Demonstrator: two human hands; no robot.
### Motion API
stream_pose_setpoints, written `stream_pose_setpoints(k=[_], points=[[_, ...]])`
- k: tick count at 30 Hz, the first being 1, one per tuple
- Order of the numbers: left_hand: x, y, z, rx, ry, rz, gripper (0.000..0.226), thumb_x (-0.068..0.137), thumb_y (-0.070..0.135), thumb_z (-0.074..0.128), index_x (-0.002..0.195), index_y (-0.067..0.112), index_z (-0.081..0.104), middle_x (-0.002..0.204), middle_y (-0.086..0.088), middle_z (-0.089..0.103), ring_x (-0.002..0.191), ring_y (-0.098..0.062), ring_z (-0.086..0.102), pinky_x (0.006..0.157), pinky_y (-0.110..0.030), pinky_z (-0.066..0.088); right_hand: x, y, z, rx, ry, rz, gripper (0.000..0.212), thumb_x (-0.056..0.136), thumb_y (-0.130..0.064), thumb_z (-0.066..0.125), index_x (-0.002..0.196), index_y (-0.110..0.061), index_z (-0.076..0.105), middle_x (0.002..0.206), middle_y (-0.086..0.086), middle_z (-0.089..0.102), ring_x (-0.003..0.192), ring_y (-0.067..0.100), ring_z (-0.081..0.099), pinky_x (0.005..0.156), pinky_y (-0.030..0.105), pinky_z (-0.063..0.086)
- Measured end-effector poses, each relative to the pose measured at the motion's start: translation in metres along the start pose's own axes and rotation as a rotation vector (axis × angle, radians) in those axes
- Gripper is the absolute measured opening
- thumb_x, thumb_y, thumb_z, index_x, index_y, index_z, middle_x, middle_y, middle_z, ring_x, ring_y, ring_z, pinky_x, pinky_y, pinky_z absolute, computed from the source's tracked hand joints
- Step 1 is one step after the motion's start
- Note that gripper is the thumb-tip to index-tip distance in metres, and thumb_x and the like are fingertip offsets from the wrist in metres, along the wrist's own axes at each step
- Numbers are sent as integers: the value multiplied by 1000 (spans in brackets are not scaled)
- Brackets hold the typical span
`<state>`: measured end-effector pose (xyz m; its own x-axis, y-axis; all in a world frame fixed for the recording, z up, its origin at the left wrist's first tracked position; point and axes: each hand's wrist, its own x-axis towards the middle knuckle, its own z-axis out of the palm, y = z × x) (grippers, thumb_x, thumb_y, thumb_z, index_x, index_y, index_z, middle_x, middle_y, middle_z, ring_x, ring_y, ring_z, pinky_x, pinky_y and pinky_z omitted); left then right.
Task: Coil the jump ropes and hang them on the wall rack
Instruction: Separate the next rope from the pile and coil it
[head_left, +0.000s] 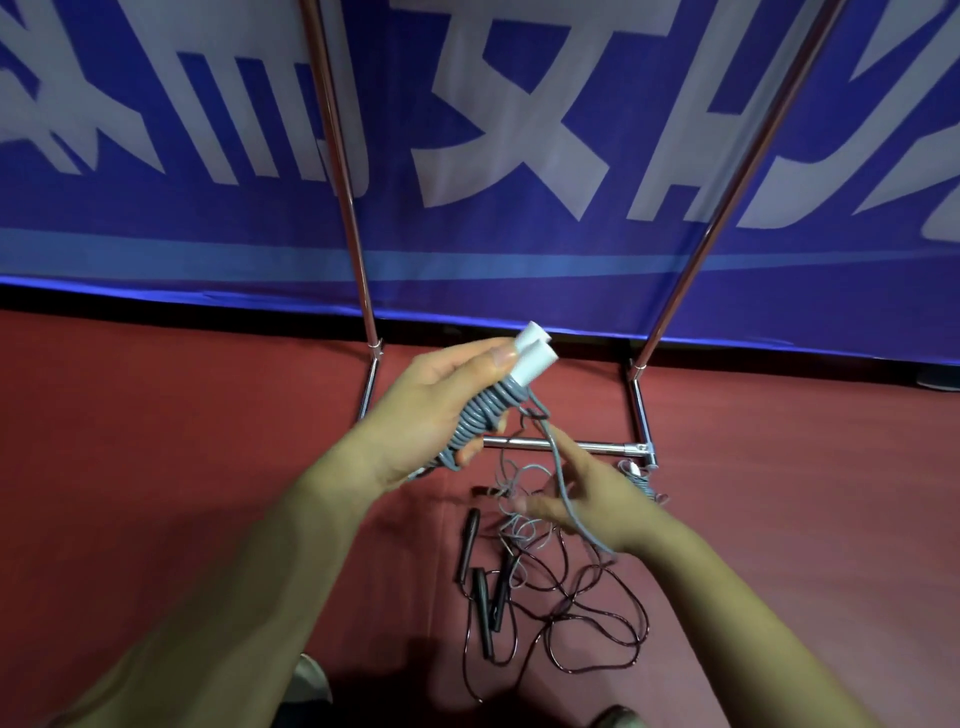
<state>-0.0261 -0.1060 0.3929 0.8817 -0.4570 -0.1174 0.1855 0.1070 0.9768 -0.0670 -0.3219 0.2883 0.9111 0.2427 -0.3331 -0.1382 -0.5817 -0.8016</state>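
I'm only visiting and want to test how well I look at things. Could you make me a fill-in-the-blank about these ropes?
1. The left hand grips a grey rope wound around two ____ handles.
2. The tangled ropes beneath the right hand lie on the red ____.
3. Their grips are ____.
4. The banner behind the metal rack is white and ____.

Missing words: white, floor, black, blue.
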Motion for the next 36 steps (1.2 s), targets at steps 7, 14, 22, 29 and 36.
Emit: stream_pose_setpoints(k=[7, 14, 22, 29, 36], points=[[-1, 1, 2, -77, -44, -30, 37, 93, 45, 56, 110, 14, 66, 68, -17, 56, 36, -18, 41, 40, -24, 33, 13, -7, 3, 20, 131, 37, 28, 95, -41, 64, 84, -16, 65, 68, 2, 62, 59, 11, 51, 63, 34, 48], [0, 1, 3, -39, -51, -57, 35, 95, 47, 56, 104, 14, 67, 70, -19, 55, 38, -19, 41, 43, -25, 33, 8, 14, -2, -356, -49, 196, 33, 102, -32, 53, 76, -16, 66, 69, 0, 59, 62, 17, 56, 62, 31, 43], [2, -5, -17, -72, 18, -150, 61, 88, 55, 60, 115, 0, 60, 70, -16, 58, 37, -19, 42, 44, -25, 35, -5, -48, -36, 502, 705, -111, 27, 102, -21, 55, 92, -4, 73, 57, 11, 51, 46, 16, 45, 44, 22, 38], [0, -7, -34, 8, 104, -115, 33, 88, 51, 61, 90, 20, 71, 71, -20, 57, 35, -20, 40, 41, -25, 33, -20, -75, -63, 1165, 552, -325, 32, 87, -43, 57, 86, -16, 76, 95, 14, 75, 88, 28, 75, 75, 31, 60], [4, -5, -38, -1, 192, -106, 41, 84, 52, 57, 93, 12, 62, 68, -17, 57, 34, -20, 40, 42, -25, 35, -19, -56, -77, 825, 560, -257, 49, 78, -61, 72, 90, -15, 80, 79, 6, 70, 72, 21, 66, 78, 36, 51]])
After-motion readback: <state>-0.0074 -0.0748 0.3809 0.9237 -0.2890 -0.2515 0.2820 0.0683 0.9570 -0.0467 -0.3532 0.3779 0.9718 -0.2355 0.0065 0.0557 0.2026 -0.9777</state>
